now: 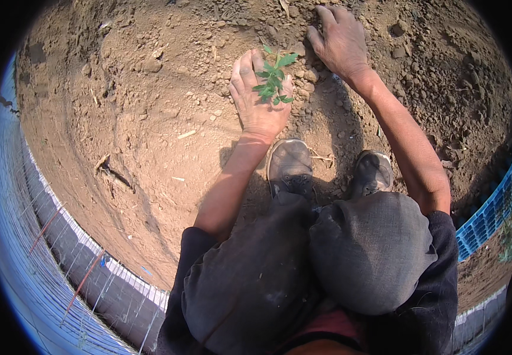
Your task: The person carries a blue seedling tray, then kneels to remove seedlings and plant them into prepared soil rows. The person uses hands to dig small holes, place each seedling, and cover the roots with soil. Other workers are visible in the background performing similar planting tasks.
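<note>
My left hand [260, 116] rests on dry, crumbly soil [158, 115], its thumb apart from its fingers. A small green seedling [275, 79] with jagged leaves stands over the gap between that thumb and the fingers. Its leaves cover part of the hand, and the foot of its stem is hard to make out. Farther up and to the right, my right hand [341, 44] reaches down to the soil, thumb and fingers apart. Its fingertips touch loose clods, and I see nothing held in it.
My shoes [290, 162] and bent knees [371, 253] are close below the hands. A blue plastic cell tray [489, 228] lies at the right. Along the left rim run a pale edging strip [118, 270], thin strings and blue sheeting [5, 164]. A stick [113, 172] lies on the soil.
</note>
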Motion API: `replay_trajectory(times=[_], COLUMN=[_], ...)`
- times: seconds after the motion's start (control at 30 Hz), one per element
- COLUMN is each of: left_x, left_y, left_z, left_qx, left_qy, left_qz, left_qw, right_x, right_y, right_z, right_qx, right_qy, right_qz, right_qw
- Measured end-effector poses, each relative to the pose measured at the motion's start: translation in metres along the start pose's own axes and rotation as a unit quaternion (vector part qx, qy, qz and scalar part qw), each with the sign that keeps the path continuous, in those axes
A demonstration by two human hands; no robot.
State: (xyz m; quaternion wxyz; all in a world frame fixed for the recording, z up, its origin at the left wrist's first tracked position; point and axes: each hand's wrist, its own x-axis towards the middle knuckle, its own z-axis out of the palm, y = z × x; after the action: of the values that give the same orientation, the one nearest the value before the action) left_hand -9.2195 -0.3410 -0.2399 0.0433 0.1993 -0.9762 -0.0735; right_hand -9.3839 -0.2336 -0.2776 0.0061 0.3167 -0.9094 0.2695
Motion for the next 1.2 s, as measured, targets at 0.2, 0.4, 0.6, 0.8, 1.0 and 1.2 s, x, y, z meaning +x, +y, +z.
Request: replay_trajectory(times=[0.2, 0.4, 0.6, 0.8, 1.0, 1.2], left_x=[0.014, 0.026, 0.026, 0.027, 0.028, -0.007], left_y=[-0.004, 0.006, 0.004, 0.003, 0.007, 0.0], left_z=[0.011, 0.015, 0.015, 0.005, 0.008, 0.013], left_qx=[0.097, 0.087, 0.092, 0.087, 0.098, 0.07], left_qy=[0.022, 0.027, 0.024, -0.045, -0.052, 0.02], left_qz=[-0.003, -0.031, -0.025, -0.038, -0.017, 0.009], left_qw=[0.995, 0.995, 0.995, 0.994, 0.994, 0.997], right_x=[-0.028, -0.021, -0.023, -0.023, -0.041, -0.101], right_y=[-0.024, -0.027, -0.021, -0.023, -0.009, 0.014], right_z=[0.005, 0.01, 0.011, 0.005, -0.009, -0.053], right_qx=[0.08, 0.048, 0.069, 0.077, 0.019, 0.037], right_qy=[-0.053, -0.07, -0.063, -0.088, -0.038, -0.03], right_qz=[-0.098, -0.082, -0.089, -0.094, -0.109, -0.054], right_qw=[0.991, 0.993, 0.992, 0.989, 0.993, 0.997])
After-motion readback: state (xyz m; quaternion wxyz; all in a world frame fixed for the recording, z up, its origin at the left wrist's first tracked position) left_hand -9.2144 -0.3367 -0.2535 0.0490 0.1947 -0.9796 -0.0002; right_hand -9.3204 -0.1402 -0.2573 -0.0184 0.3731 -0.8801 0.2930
